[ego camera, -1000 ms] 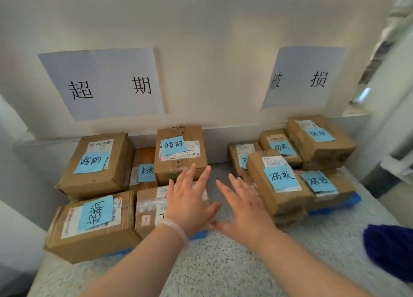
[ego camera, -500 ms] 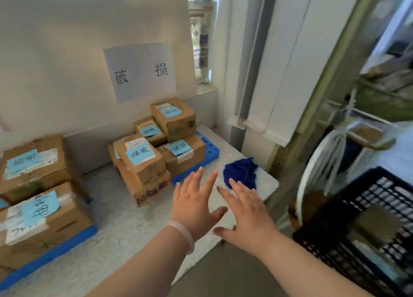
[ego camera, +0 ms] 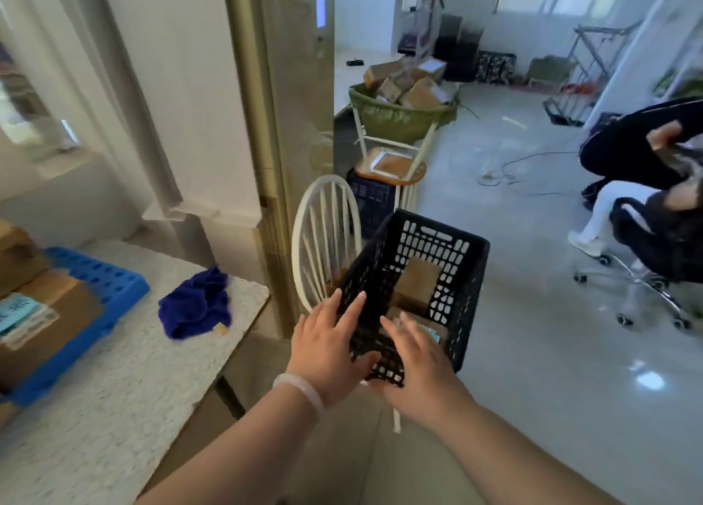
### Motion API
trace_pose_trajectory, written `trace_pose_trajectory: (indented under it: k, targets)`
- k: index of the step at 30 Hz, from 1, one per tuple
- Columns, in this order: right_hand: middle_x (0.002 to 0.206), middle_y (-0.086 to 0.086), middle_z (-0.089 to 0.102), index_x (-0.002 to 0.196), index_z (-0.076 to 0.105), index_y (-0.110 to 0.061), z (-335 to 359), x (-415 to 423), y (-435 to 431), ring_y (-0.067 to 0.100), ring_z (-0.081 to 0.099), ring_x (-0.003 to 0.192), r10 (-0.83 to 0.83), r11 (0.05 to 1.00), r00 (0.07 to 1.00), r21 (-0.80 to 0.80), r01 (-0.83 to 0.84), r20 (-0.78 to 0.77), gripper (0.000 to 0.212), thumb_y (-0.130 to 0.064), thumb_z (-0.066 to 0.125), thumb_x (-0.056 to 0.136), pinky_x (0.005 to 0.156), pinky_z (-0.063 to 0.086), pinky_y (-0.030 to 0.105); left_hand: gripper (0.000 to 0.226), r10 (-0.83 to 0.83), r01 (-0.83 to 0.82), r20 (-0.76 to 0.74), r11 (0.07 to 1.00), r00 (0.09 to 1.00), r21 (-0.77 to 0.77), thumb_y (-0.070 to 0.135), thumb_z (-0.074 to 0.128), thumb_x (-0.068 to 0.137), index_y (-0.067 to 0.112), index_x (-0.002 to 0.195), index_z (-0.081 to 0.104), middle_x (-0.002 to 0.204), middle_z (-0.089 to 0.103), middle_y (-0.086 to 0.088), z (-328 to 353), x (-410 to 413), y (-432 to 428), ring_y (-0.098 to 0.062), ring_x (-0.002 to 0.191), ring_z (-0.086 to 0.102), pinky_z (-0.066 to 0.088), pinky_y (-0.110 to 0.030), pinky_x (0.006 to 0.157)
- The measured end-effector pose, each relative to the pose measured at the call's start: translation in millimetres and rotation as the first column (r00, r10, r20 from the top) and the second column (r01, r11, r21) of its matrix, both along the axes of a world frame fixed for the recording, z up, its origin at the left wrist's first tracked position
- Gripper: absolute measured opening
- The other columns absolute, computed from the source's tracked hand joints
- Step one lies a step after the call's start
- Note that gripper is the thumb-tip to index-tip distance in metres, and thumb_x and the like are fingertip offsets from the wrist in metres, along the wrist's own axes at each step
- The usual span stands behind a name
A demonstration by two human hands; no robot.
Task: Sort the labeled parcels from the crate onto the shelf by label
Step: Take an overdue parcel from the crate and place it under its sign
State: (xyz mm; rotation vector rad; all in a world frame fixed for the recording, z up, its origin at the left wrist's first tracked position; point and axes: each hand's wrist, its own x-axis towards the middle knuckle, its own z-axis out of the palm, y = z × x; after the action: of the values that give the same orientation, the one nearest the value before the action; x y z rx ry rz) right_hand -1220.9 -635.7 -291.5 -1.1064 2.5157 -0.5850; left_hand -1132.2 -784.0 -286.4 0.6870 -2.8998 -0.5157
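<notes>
Here both hands are out in front, empty, fingers straight and fanned. The left hand [ego camera: 327,348], with a pale, smooth bracelet [ego camera: 300,390] on its wrist, is spread flat over the near left corner of the crate [ego camera: 445,246], thumb pointing toward the other hand. The right hand [ego camera: 422,356] is just beside it, loose and unclenched too, its fingertips reaching over the crate's near rim. The blur hides whether either palm actually touches the plastic.

The crate is black rigid plastic, rectangular, its walls a lattice of slots and diamond holes, with a handle slot in the far wall. Inside, just beyond the right fingertips, lies a flat cardboard parcel [ego camera: 433,331] with a light blue label, partly hidden by those fingers. Farther in, a plain brown box [ego camera: 416,282] leans toward the far wall.

Just beyond the left fingertips rises the rounded back of a white chair [ego camera: 323,238], with thin spindles.

Left of the left hand runs the shelf [ego camera: 114,390], a speckled, stone-like slab with a rounded corner. On it lies a crumpled dark blue cloth [ego camera: 196,303]. Farther left is a blue plastic tray [ego camera: 114,280] with a grid of holes. It carries a brown carton [ego camera: 57,314] whose light blue label is too blurred to read.

Far beyond the hands, a green bag [ego camera: 399,116] on a white frame is heaped with cardboard boxes. Far to the right of the right hand, a person [ego camera: 627,151] in dark clothes sits on a wheeled office chair [ego camera: 646,276] on a glossy floor.
</notes>
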Motion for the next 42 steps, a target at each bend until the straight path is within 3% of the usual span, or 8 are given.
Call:
trace_pose_trajectory:
  k: [12,21,26,31,37,42]
  targets:
    - [0.164,-0.005,0.003,0.156,0.006,-0.037,-37,-115,0,0.019,0.005,0.151,-0.297,0.951,0.946,0.124,0.282,0.128,0.09,-0.049,0.064,0.089,0.12,0.016,0.038,0.085,-0.152,0.128,0.182,0.982,0.971,0.136,0.058,0.052,0.091,0.043,0.153,-0.004,0.165,0.001,0.004,-40,-130,-28,-0.021,0.151,0.003,0.01,-0.046,0.123]
    - [0.164,-0.006,0.006,0.155,0.007,-0.038,-84,-215,-56,0.02,0.006,0.151,-0.476,0.864,0.863,0.273,0.423,0.169,0.091,-0.045,0.068,0.087,0.12,0.02,0.045,0.086,-0.311,0.247,0.378,0.946,0.872,0.208,0.058,0.052,0.091,0.041,0.154,-0.004,0.165,0.001,0.001,-106,-224,-92,-0.024,0.151,0.005,0.01,-0.045,0.121]
    - [0.164,-0.004,0.007,0.156,0.008,-0.034,-126,-229,-66,0.02,0.007,0.151,-0.499,0.839,0.838,0.368,0.402,0.222,0.092,-0.045,0.068,0.087,0.121,0.018,0.044,0.085,-0.496,0.429,0.457,0.868,0.738,0.25,0.059,0.051,0.092,0.04,0.155,-0.002,0.165,-0.002,-0.002,-151,-259,-105,-0.026,0.15,0.004,0.01,-0.047,0.121]
    - [0.162,-0.003,0.015,0.156,0.012,-0.031,-163,-237,-69,0.02,0.02,0.147,-0.527,0.824,0.8,0.406,0.396,0.287,0.097,-0.044,0.073,0.081,0.118,0.029,0.044,0.09,-0.522,0.421,0.558,0.852,0.645,0.31,0.059,0.055,0.089,0.041,0.154,-0.005,0.164,-0.007,-0.002,-189,-283,-108,-0.028,0.15,0.002,0.011,-0.048,0.12]
    - [0.162,-0.003,0.011,0.156,0.01,-0.028,-199,-269,-74,0.018,0.014,0.147,-0.526,0.811,0.789,0.468,0.352,0.318,0.093,-0.038,0.071,0.087,0.118,0.02,0.039,0.091,-0.557,0.432,0.569,0.83,0.604,0.354,0.069,0.052,0.086,0.04,0.155,0.0,0.164,-0.009,-0.003,-232,-315,-96,-0.028,0.15,-0.003,0.01,-0.051,0.12]
    - [0.164,-0.004,0.006,0.156,0.009,-0.03,-226,-283,-77,0.018,0.007,0.15,-0.516,0.813,0.777,0.491,0.311,0.361,0.094,-0.037,0.071,0.086,0.121,0.016,0.042,0.098,-0.588,0.508,0.622,0.796,0.517,0.329,0.067,0.057,0.083,0.04,0.153,-0.006,0.163,-0.017,-0.002,-267,-330,-82,-0.029,0.15,-0.013,0.001,-0.055,0.119]
